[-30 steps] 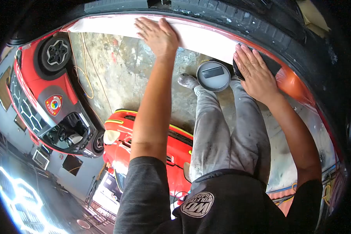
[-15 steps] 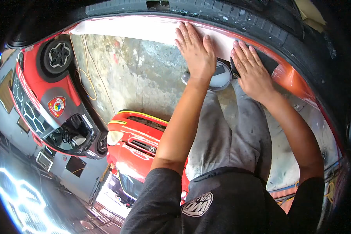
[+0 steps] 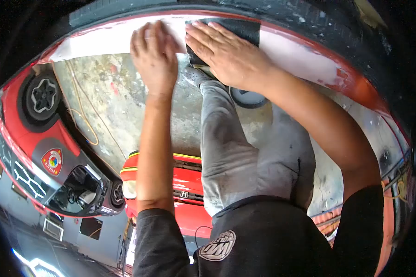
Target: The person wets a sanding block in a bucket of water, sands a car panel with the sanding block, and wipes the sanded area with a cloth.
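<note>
A curved red car panel (image 3: 97, 40) with a wide whitish, primer-like area runs across the top of the view. My left hand (image 3: 155, 57) rests on this pale area with its fingers stretched out, slightly blurred by motion. To its right, my right hand (image 3: 233, 57) lies flat over a black sheet of sandpaper (image 3: 249, 33), pressing it against the panel. The sheet's right part and lower left corner show; the rest is under the palm and fingers.
Below the panel sits a round dark container (image 3: 248, 98), partly behind my right forearm. A red and black police-marked car (image 3: 51, 138) stands at left, and a red car (image 3: 187, 184) behind me. A hose (image 3: 85, 122) lies on the stained concrete floor (image 3: 106, 92).
Both hands have slid left along the panel. The black sheet has moved left with my right hand, baring pale surface to its right. My body and the view have shifted too.
</note>
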Demonstrator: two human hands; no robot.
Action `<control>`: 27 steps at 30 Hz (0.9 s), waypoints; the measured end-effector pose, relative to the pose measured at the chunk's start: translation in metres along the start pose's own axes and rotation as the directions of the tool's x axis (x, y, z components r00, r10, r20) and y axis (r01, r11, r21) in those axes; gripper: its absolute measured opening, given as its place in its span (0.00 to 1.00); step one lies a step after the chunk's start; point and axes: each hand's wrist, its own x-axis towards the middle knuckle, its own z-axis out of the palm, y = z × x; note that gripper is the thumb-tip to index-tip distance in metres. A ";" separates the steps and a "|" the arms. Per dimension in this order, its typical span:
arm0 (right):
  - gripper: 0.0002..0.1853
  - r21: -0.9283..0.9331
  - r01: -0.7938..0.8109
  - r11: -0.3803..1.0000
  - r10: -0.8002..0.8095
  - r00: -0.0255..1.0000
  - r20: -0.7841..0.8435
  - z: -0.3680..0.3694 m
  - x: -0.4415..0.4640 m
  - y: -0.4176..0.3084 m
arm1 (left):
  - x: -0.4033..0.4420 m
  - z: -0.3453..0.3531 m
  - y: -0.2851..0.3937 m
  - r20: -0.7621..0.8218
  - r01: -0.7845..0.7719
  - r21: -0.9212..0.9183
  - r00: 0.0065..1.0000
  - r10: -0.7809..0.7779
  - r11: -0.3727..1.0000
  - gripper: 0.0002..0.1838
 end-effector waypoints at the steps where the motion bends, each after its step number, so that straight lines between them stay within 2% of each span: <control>1: 0.30 -0.002 -0.006 1.000 0.006 1.000 0.008 -0.001 0.004 -0.002 | 0.001 -0.003 -0.017 0.006 0.031 -0.003 0.999 -0.031 1.000 0.22; 3: 0.30 -0.001 -0.012 1.000 0.012 1.000 0.020 -0.002 0.011 -0.004 | 0.005 -0.006 -0.053 0.012 0.016 -0.018 1.000 -0.016 1.000 0.22; 6: 0.32 0.043 -0.015 0.999 0.014 0.999 0.041 -0.004 0.020 -0.007 | 0.012 -0.009 -0.091 0.023 0.082 -0.047 0.996 -0.081 0.996 0.25; 7: 0.34 0.054 -0.016 0.998 0.013 0.998 0.055 -0.006 0.028 -0.009 | 0.016 -0.011 -0.102 0.000 -0.007 -0.104 1.000 0.007 0.995 0.24; 9: 0.40 0.083 -0.016 0.996 0.010 0.997 0.079 -0.003 0.047 -0.016 | 0.016 -0.014 -0.106 0.023 -0.040 -0.108 0.999 0.042 0.993 0.22; 10: 0.37 0.030 -0.002 1.000 0.000 0.998 0.068 0.008 0.061 -0.019 | 0.014 -0.014 -0.110 0.033 -0.008 -0.212 0.999 0.016 0.977 0.21; 12: 0.30 0.080 0.069 0.994 -0.058 0.990 -0.127 0.041 0.096 -0.027 | 0.012 -0.013 -0.119 0.056 0.053 -0.407 0.998 -0.033 0.912 0.20; 13: 0.33 0.090 0.069 0.993 -0.066 0.997 -0.043 0.038 0.118 -0.034 | 0.009 -0.015 -0.117 0.039 0.139 -0.482 0.990 -0.137 0.865 0.20; 15: 0.33 0.135 0.076 0.988 -0.067 0.995 -0.070 0.045 0.147 -0.046 | 0.003 -0.025 -0.109 0.030 0.288 -0.624 0.938 -0.347 0.727 0.20; 16: 0.33 0.143 0.067 0.987 -0.059 0.996 -0.061 0.044 0.142 -0.044 | -0.008 -0.026 -0.129 -0.071 0.145 -0.346 0.981 -0.180 0.927 0.21; 17: 0.33 0.149 0.064 0.987 -0.056 0.997 -0.054 0.041 0.136 -0.042 | -0.013 -0.031 -0.116 -0.073 0.278 -0.589 0.917 -0.392 0.759 0.21; 19: 0.35 0.128 0.062 0.990 -0.064 0.998 0.006 0.028 0.107 -0.026 | -0.036 -0.047 -0.113 -0.024 0.346 -0.434 0.918 -0.395 0.832 0.21; 21: 0.33 0.106 0.089 0.990 -0.088 0.996 -0.013 0.015 0.047 0.000 | -0.061 -0.056 -0.099 0.055 0.435 -0.444 0.886 -0.461 0.784 0.24; 22: 0.44 0.139 0.019 0.990 -0.036 0.992 0.119 -0.004 0.024 0.006 | -0.075 -0.057 -0.097 0.087 0.475 -0.451 0.866 -0.492 0.756 0.25; 23: 0.46 0.198 0.012 0.980 -0.038 0.991 0.129 -0.013 0.015 0.011 | -0.098 -0.053 -0.103 0.132 0.515 -0.454 0.846 -0.517 0.727 0.25; 25: 0.43 0.161 0.019 0.987 -0.038 0.992 0.117 -0.006 0.030 0.002 | -0.136 -0.049 -0.099 0.225 0.548 -0.440 0.834 -0.504 0.712 0.25; 27: 0.32 0.145 0.075 0.987 -0.068 0.996 -0.057 0.027 0.073 -0.017 | -0.163 -0.044 -0.077 0.305 0.575 -0.434 0.818 -0.488 0.693 0.26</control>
